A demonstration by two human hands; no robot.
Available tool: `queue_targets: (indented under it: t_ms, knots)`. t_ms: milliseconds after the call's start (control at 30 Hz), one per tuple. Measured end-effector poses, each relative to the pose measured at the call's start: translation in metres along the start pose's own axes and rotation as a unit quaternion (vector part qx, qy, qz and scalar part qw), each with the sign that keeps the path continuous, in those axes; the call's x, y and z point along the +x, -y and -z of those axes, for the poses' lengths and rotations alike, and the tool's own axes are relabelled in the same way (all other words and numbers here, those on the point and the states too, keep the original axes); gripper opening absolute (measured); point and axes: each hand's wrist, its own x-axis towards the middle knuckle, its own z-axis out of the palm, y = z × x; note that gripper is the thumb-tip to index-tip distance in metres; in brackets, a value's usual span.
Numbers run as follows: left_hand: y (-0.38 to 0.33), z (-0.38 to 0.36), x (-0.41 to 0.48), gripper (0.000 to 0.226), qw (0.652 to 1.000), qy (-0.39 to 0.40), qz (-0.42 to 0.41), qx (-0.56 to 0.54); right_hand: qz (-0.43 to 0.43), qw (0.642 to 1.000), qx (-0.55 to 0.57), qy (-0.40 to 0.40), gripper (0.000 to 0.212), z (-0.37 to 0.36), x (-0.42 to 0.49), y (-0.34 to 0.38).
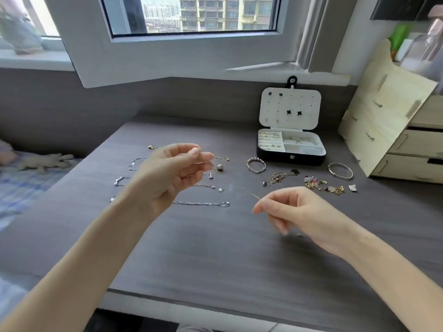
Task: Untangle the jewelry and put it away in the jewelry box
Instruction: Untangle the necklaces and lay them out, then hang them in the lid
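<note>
Daylit window (191, 15) above dark wood-grain desk (215, 248), wooden drawers (395, 130) right

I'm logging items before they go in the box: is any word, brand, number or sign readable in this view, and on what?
None readable.
Jewelry box: the black front shows only a snap button, no lettering.
Wooden drawer organizer: bare wood, no label.
Clear bottle at the top right: too blurred to tell.

Open jewelry box (271, 156) beyond tangled jewelry (281, 177)
</note>
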Motion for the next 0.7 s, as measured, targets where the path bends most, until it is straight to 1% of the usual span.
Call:
queue_targets:
  t_ms: [100, 167, 233, 300, 367, 400, 500, 567, 600, 700]
  knots:
    - [0.009, 0.042, -0.012, 0.005, 0.990, -0.133, -0.027, 0.044, -0.012, 0.993, -0.114, 0.025, 0.020, -0.016, 0.008, 0.002]
    - [0.016, 0.071, -0.021, 0.009, 0.972, -0.207, -0.050, 0.099, 0.018, 0.977, -0.209, 0.030, 0.019, -0.031, 0.015, 0.004]
    - [0.021, 0.098, -0.030, 0.013, 0.941, -0.267, -0.071, 0.196, 0.063, 0.950, -0.305, 0.023, 0.020, -0.044, 0.022, 0.003]
    - [0.026, 0.123, -0.037, 0.011, 0.886, -0.305, -0.077, 0.341, 0.104, 0.911, -0.399, 0.011, 0.018, -0.057, 0.030, 0.000]
    - [0.027, 0.141, -0.040, 0.008, 0.829, -0.314, -0.060, 0.459, 0.146, 0.882, -0.447, -0.030, 0.016, -0.070, 0.039, -0.005]
    - [0.027, 0.146, -0.040, 0.008, 0.813, -0.310, -0.049, 0.491, 0.172, 0.870, -0.459, -0.053, 0.015, -0.076, 0.043, -0.009]
    - [0.022, 0.155, -0.036, 0.008, 0.796, -0.293, -0.022, 0.530, 0.256, 0.831, -0.482, -0.112, 0.013, -0.087, 0.056, -0.021]
    - [0.019, 0.157, -0.032, 0.006, 0.784, -0.276, -0.001, 0.557, 0.270, 0.812, -0.501, -0.127, 0.010, -0.089, 0.060, -0.023]
    - [0.018, 0.157, -0.031, 0.006, 0.771, -0.270, 0.012, 0.576, 0.272, 0.801, -0.518, -0.129, 0.011, -0.088, 0.060, -0.025]
    - [0.017, 0.155, -0.028, 0.029, 0.718, -0.269, 0.046, 0.641, 0.270, 0.762, -0.572, -0.137, 0.027, -0.083, 0.055, -0.029]
